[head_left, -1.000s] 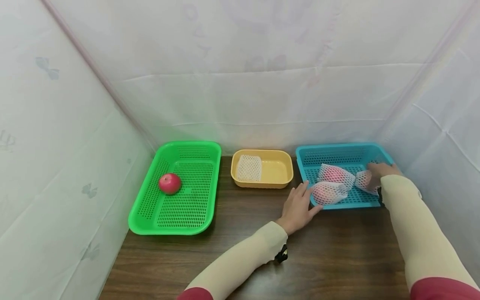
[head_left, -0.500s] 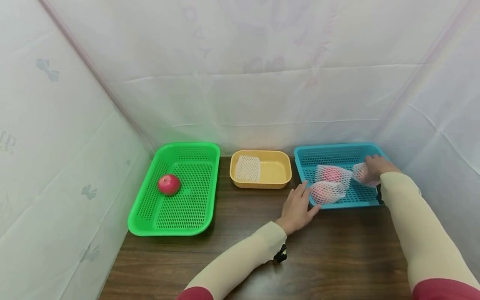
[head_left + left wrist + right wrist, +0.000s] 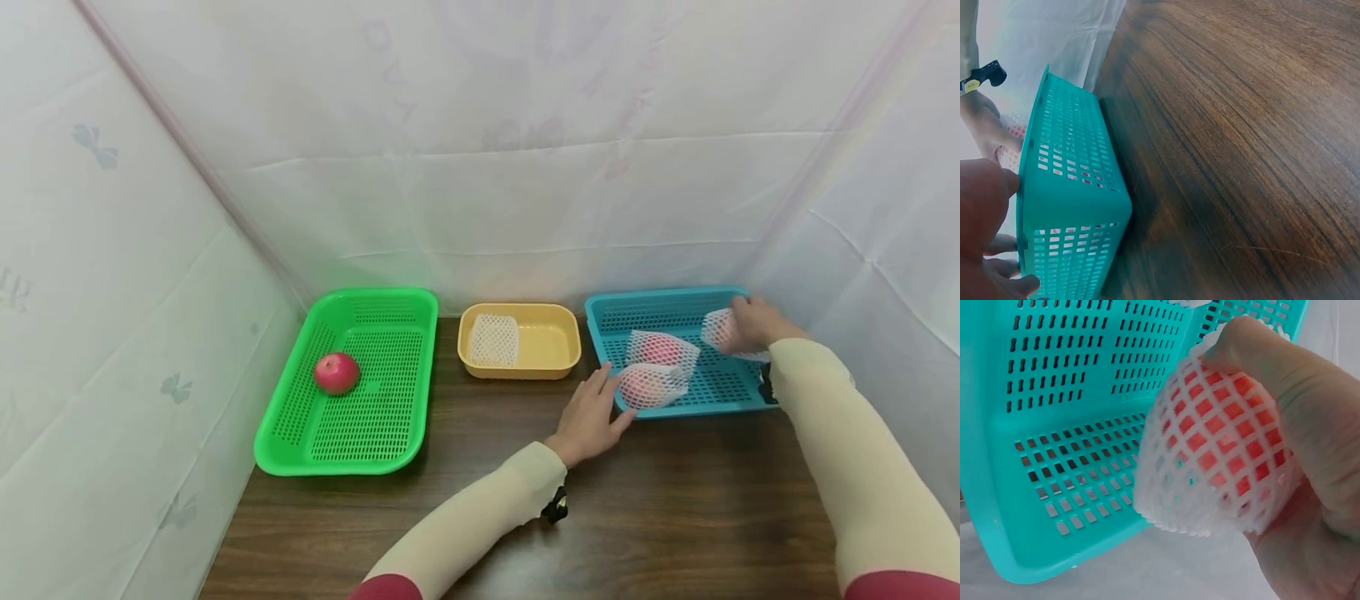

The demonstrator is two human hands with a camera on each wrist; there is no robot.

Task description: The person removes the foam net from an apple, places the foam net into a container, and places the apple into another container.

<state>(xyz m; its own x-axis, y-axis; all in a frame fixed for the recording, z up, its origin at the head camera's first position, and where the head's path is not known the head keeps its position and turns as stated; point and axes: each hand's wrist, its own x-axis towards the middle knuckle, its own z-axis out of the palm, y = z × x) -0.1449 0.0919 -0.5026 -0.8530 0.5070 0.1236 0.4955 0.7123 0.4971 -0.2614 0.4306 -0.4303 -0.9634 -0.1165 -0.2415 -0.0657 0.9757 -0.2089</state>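
My table [image 3: 660,508] is brown wood with dark wavy lines. Three things sit on it in a row, not touching. I see a big green basket [image 3: 382,400] on my left, a small yellow box [image 3: 551,346] between, and a blue basket [image 3: 716,385] on my right.

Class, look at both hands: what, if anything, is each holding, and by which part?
The right hand holds a red fruit by its rounded side, through its white net. The left hand grips nothing; it touches the blue basket at a corner.
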